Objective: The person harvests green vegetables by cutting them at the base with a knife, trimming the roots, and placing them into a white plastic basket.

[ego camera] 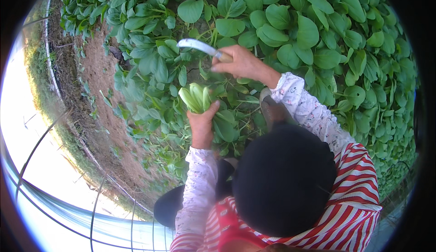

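Observation:
My left hand (203,115) grips a cut bunch of leafy greens (195,98), its pale green stalks pointing up past my fingers and its leaves hanging at the right of the wrist. Above and to the right, my right hand (235,62) is closed around the wooden handle of a sickle (196,44). The sickle's curved metal blade points left over the plants, apart from the bunch. Broad-leaved green plants (272,32) surround both hands.
Bare soil (102,61) runs along the left of the plants. Beyond it stand curved metal hoops (34,146) and sheeting (64,211). A shoe (270,107) rests among the plants below the right forearm.

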Available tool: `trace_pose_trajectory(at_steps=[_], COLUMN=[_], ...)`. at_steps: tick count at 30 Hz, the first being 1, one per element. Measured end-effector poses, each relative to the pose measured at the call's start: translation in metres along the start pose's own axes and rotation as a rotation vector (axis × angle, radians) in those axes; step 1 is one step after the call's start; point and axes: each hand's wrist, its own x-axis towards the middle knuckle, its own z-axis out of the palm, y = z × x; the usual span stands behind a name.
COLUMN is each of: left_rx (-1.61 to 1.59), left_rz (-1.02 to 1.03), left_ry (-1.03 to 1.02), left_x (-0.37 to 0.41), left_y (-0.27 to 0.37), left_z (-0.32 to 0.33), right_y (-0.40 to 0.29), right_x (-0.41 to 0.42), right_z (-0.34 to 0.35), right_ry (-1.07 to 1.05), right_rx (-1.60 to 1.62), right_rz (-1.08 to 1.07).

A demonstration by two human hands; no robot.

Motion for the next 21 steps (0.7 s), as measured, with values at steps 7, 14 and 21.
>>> trace_pose_trajectory(at_steps=[7, 14, 21], left_rx=[0.051, 0.061, -0.006], left_rz=[-0.033, -0.038, 0.049], left_ry=[-0.037, -0.013, 0.094], left_x=[-0.008, -0.019, -0.023], left_y=[0.004, -0.008, -0.002], left_z=[-0.003, -0.011, -0.02], right_y=[0.039, 0.04, -0.001], right_x=[0.088, 0.061, 0.008], right_z=[-0.016, -0.027, -0.036], right_ry=[0.403, 0.362, 0.172], right_rx=[-0.559, -0.127, 0.118], right_rz=[-0.265, -0.233, -0.191])
